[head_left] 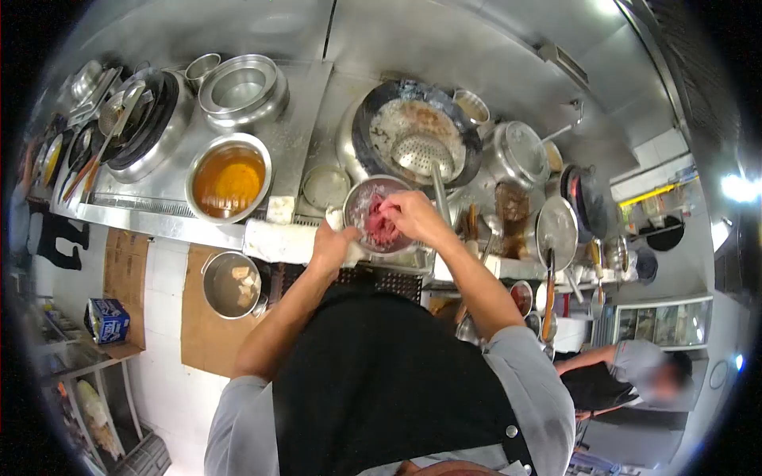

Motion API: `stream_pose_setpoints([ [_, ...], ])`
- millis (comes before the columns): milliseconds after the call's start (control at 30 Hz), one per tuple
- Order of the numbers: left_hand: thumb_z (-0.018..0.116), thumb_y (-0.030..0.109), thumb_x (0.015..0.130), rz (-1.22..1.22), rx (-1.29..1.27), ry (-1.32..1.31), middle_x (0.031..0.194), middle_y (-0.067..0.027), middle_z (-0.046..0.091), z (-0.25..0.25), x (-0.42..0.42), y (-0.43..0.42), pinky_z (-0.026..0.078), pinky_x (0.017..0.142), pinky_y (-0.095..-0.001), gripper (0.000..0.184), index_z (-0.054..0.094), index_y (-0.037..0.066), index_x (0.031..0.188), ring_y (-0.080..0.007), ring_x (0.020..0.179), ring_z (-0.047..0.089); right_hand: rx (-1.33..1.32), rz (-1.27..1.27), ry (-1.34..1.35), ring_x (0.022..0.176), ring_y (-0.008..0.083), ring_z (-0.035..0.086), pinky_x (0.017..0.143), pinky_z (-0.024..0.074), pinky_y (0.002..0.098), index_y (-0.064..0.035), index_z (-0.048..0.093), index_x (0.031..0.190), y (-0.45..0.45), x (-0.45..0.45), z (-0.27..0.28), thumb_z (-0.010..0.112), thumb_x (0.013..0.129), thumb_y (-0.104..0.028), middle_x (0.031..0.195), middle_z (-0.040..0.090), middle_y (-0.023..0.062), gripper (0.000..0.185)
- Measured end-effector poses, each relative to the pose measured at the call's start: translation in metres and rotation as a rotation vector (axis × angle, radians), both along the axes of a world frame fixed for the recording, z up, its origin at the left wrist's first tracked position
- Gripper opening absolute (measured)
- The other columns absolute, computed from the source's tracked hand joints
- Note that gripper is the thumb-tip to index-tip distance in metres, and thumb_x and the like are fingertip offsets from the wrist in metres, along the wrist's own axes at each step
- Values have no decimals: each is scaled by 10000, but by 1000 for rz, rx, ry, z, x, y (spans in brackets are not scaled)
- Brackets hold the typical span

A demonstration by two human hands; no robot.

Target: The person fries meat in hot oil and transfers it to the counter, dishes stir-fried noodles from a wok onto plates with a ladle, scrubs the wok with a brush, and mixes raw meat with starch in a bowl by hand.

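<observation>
A round metal bowl (363, 193) sits at the front edge of the stove counter, holding strips of red raw meat (378, 230). My left hand (332, 247) grips the bowl's near left rim, with part of a white cloth (337, 218) beside the fingers. Inside the bowl, the fingers of my right hand (417, 216) are closed on some of the meat; the fingertips are partly hidden. Just beyond stands a large dark wok (377, 107) with a perforated skimmer (422, 153) resting in it, its handle pointing toward me.
Left on the counter is a pot of amber liquid (228, 184). Folded white cloth (278, 242) lies along the edge. A lidded pot (524, 155) and a strainer (557, 230) stand right. Below left is a pot with pale chunks (242, 285). Another person (627, 369) is at right.
</observation>
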State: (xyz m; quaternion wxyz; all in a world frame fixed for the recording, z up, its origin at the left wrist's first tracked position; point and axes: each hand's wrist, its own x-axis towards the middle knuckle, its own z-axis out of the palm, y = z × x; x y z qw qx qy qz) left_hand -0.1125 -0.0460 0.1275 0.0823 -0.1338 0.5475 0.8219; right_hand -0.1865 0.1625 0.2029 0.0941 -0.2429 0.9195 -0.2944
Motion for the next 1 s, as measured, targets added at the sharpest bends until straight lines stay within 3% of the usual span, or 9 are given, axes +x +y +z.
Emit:
stream_pose_setpoints([
  [167,658,-28,808,81,45,-73,1201,-156,695,-11,-21,17,537,949,-366,553,565,-58,1353,-242,1079,672,-424,-241,-377,855,130,710,701,601,299,-37,761,1118,38,-73,38,701,965,-32,1025,777,80,164],
  [300,659,-36,806,107,76,-106,1191,-145,695,-15,-43,17,540,939,-361,552,565,-61,1349,-241,1066,669,-531,-335,-104,874,138,705,709,590,296,-30,749,1152,94,-180,36,674,911,16,947,759,34,257],
  [467,639,-58,790,271,45,-70,1234,-156,691,-17,-49,21,512,1010,-353,587,555,-63,1371,-249,1127,655,-85,-301,24,929,209,753,789,600,375,-52,766,1113,141,-318,-83,674,858,-71,933,779,127,272],
  [567,635,-60,789,351,53,-74,1240,-146,693,-8,-43,19,517,994,-346,590,556,-57,1374,-246,1130,657,152,-255,286,951,236,760,840,586,390,-77,774,1105,137,-353,-85,667,883,-117,965,779,142,249],
  [700,646,-51,800,277,-20,-21,1215,-121,695,-14,-36,-2,526,977,-349,572,561,-43,1365,-223,1100,661,-153,-249,216,927,286,752,862,579,403,-103,782,1130,84,-266,18,702,920,-179,977,779,130,237],
  [767,676,-45,807,345,-78,23,1197,-126,700,-10,-37,-3,523,971,-350,526,585,-42,1325,-212,1078,662,-65,-91,3,914,305,746,848,579,421,-115,792,1091,34,-165,53,720,927,-214,973,770,123,205],
  [833,685,-48,808,298,-209,98,1183,-131,708,23,-37,-4,527,961,-355,502,600,-45,1302,-210,1073,668,-50,256,186,906,300,744,820,588,429,-114,778,1077,-1,-83,24,740,916,-229,966,761,109,201],
  [900,688,-45,809,241,-288,168,1175,-132,714,46,-32,-3,530,955,-356,493,608,-47,1296,-213,1068,674,246,402,392,912,287,745,819,600,423,-98,752,1130,-22,-42,-14,748,910,-211,977,758,113,248],
  [1000,696,-37,810,158,-270,196,1155,-129,724,45,-30,-6,537,940,-356,476,622,-49,1280,-218,1049,684,39,247,233,908,311,743,804,605,414,-79,734,1154,-18,-41,9,717,902,-164,960,760,135,266],
])
